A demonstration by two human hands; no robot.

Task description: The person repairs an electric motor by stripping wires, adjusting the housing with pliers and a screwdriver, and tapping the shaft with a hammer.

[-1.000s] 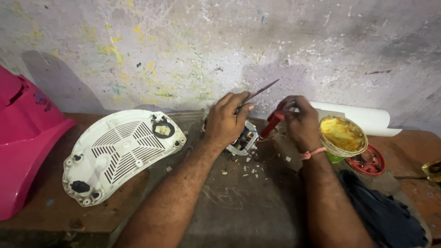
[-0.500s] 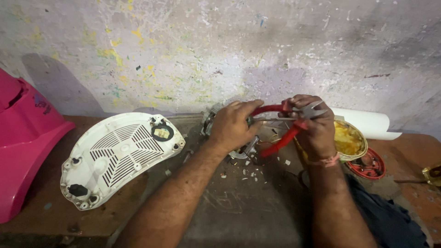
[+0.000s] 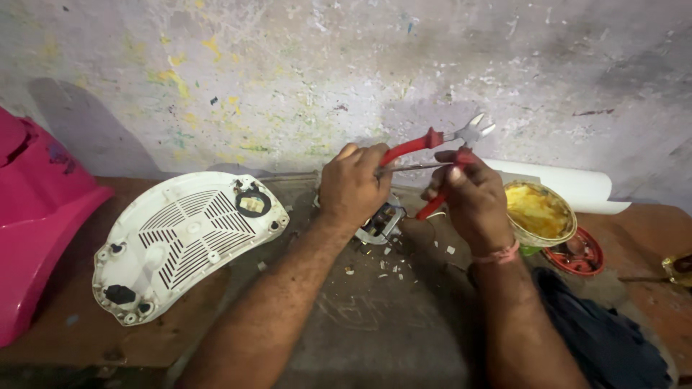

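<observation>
Pink housing (image 3: 36, 209) far left on the brown surface (image 3: 72, 338), white vented cover (image 3: 184, 241) lying flat beside it. Left hand (image 3: 355, 186) closed on a thin metal rod (image 3: 414, 168), above a small metal part (image 3: 380, 223) at mid-surface. Right hand (image 3: 472, 202) wrapped round red-handled pliers (image 3: 432, 151), raised with tips toward the wall, near a yellow-filled tin (image 3: 539, 212).

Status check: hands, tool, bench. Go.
Right hand gripping red-handled pliers, jaws up. Left hand holding a thin metal rod over a small metal part. White vented cover lies apart, left.
</observation>
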